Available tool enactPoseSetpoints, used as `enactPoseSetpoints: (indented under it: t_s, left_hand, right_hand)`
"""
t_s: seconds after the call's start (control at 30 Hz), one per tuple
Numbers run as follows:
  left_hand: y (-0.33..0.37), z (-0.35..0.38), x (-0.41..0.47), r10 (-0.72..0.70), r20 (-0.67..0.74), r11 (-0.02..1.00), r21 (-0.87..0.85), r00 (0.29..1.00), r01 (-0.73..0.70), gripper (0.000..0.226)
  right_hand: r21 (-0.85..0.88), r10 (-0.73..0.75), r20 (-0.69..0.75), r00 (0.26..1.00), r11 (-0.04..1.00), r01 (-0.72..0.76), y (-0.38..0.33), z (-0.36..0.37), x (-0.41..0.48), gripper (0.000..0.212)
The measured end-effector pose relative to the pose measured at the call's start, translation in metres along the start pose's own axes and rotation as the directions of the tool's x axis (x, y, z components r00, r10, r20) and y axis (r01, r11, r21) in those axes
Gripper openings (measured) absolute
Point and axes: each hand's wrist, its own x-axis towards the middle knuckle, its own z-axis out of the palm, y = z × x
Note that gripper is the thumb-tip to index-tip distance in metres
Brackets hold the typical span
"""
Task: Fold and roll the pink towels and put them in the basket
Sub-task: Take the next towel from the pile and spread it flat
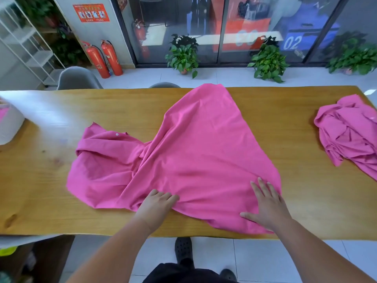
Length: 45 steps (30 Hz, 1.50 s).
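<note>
Right hand [267, 205] flat on pink towel [204, 150], left hand [157, 205] seemingly bunching it; sign [290, 42] reads "02".

Blue panel [292, 42] outside — "02".

Looking like an office or a shared work room, not a home. Seeing two red fire extinguishers [103, 59] at the far left, below a red safety poster [91, 12] on the wall. Seeing also dark-framed glass doors [222, 29] along the far side, potted plants [183, 57] on pale floor tiles [224, 77] before them, a white shelf rack [30, 44] at the far left, and a grey chair [77, 78] behind a long wooden table [47, 180].
</note>
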Motion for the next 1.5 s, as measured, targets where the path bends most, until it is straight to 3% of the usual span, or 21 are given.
enactPoseSetpoints:
  t_s: [0.07, 0.17, 0.2, 0.27, 0.33, 0.43, 0.53, 0.63, 0.73, 0.8, 0.9, 1.0, 1.13, 1.2, 1.27, 1.33, 1.37, 1.5]
  left_hand:
    - [0.017, -0.008, 0.000, -0.120, -0.094, 0.991, -0.075, 0.988, 0.113, 0.058]
    - [0.042, -0.021, 0.003, -0.434, -0.238, 0.882, -0.310, 0.869, 0.356, 0.041]
    - [0.049, -0.025, 0.003, -0.463, -0.233, 0.866, -0.323, 0.855, 0.381, 0.039]
    - [0.062, -0.025, 0.004, -0.401, -0.153, 0.904, -0.225, 0.903, 0.363, 0.042]
    - [0.082, -0.020, 0.006, -0.300, 0.030, 0.933, -0.197, 0.953, 0.300, 0.051]
    - [0.118, 0.001, 0.006, -0.170, 0.241, 0.972, -0.120, 0.955, 0.203, 0.058]
    - [0.150, 0.013, 0.007, -0.259, 0.239, 0.965, 0.032, 0.936, 0.259, 0.049]
    - [0.170, 0.014, 0.006, -0.277, 0.170, 0.961, 0.040, 0.946, 0.275, 0.046]
    - [0.176, 0.015, 0.000, -0.270, 0.129, 0.963, 0.050, 0.954, 0.266, 0.041]
    - [0.177, 0.013, -0.003, -0.303, 0.130, 0.953, 0.052, 0.944, 0.298, 0.040]
    - [0.178, 0.010, 0.002, -0.315, 0.118, 0.949, 0.073, 0.942, 0.308, 0.045]
    - [0.181, 0.013, 0.008, -0.257, 0.156, 0.966, 0.076, 0.954, 0.248, 0.054]
    - [0.199, 0.012, 0.010, -0.156, 0.217, 0.988, 0.026, 0.964, 0.153, 0.064]
    - [0.208, 0.011, 0.011, -0.145, 0.269, 0.989, -0.001, 0.952, 0.151, 0.073]
    - [0.214, 0.006, 0.011, -0.174, 0.339, 0.982, -0.009, 0.925, 0.188, 0.076]
    - [0.216, 0.002, 0.013, -0.210, 0.340, 0.976, 0.015, 0.917, 0.217, 0.069]
    - [0.216, 0.001, 0.014, -0.230, 0.328, 0.972, 0.027, 0.916, 0.234, 0.066]
    - [0.213, -0.003, 0.023, -0.276, 0.282, 0.961, 0.096, 0.919, 0.259, 0.064]
  right_hand:
    - [0.018, 0.000, -0.039, 0.999, 1.000, 0.001, 0.010, 0.008, -0.006, 0.123]
    - [0.123, 0.036, -0.219, 0.975, 0.992, -0.009, 0.023, 0.022, -0.020, 0.098]
    - [0.152, 0.062, -0.269, 0.961, 0.988, -0.021, 0.028, 0.025, -0.024, 0.089]
    - [0.189, 0.120, -0.276, 0.954, 0.980, -0.068, 0.037, 0.030, -0.034, 0.076]
    - [0.234, 0.142, -0.212, 0.967, 0.968, -0.091, 0.045, 0.034, -0.043, 0.070]
    - [0.368, 0.088, -0.193, 0.977, 0.930, -0.010, 0.050, 0.037, -0.050, 0.063]
    - [0.616, 0.115, -0.201, 0.973, 0.787, 0.034, 0.044, 0.030, -0.055, 0.046]
    - [0.853, 0.246, -0.130, 0.960, 0.522, -0.018, 0.036, 0.013, -0.061, 0.027]
    - [0.907, 0.343, -0.121, 0.932, 0.420, -0.037, 0.039, 0.005, -0.063, 0.035]
    - [0.885, 0.388, -0.138, 0.911, 0.462, -0.063, 0.046, 0.005, -0.064, 0.049]
    - [0.725, 0.467, -0.188, 0.864, 0.660, -0.199, 0.066, 0.010, -0.068, 0.060]
    - [0.520, 0.395, -0.179, 0.901, 0.816, -0.254, 0.078, 0.024, -0.075, 0.059]
    - [0.456, 0.295, -0.126, 0.947, 0.865, -0.208, 0.078, 0.037, -0.082, 0.056]
    - [0.350, 0.205, -0.190, 0.960, 0.928, -0.129, 0.075, 0.039, -0.087, 0.064]
    - [0.194, -0.042, -0.231, 0.972, 0.977, 0.088, 0.073, 0.042, -0.091, 0.072]
    - [0.209, -0.241, -0.187, 0.952, 0.937, 0.278, 0.070, 0.048, -0.096, 0.073]
    - [0.270, -0.256, -0.186, 0.949, 0.915, 0.300, 0.068, 0.049, -0.098, 0.070]
    - [0.510, 0.081, -0.306, 0.949, 0.855, 0.092, 0.061, 0.045, -0.092, 0.057]
